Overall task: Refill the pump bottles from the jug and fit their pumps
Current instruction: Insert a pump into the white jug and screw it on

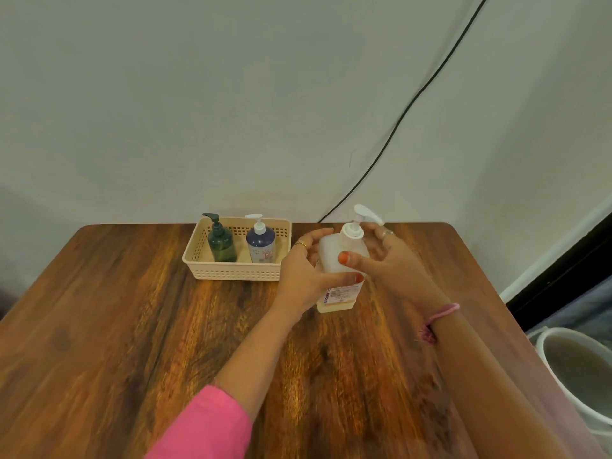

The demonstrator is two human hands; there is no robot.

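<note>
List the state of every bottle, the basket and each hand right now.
Translucent white plastic pump bottle: upright, pump on, nearly empty.
Dark green pump bottle: upright in basket.
Dark blue pump bottle: upright in basket.
Beige plastic basket: on table.
Left hand: gripping white bottle.
Right hand: holding it.

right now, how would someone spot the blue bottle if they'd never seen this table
Find the beige basket at the far edge of the wooden table, near the wall. Two pump bottles stand inside it; the blue bottle is the right one. It has a white pump and a label, whereas the green bottle has a dark pump.
</note>
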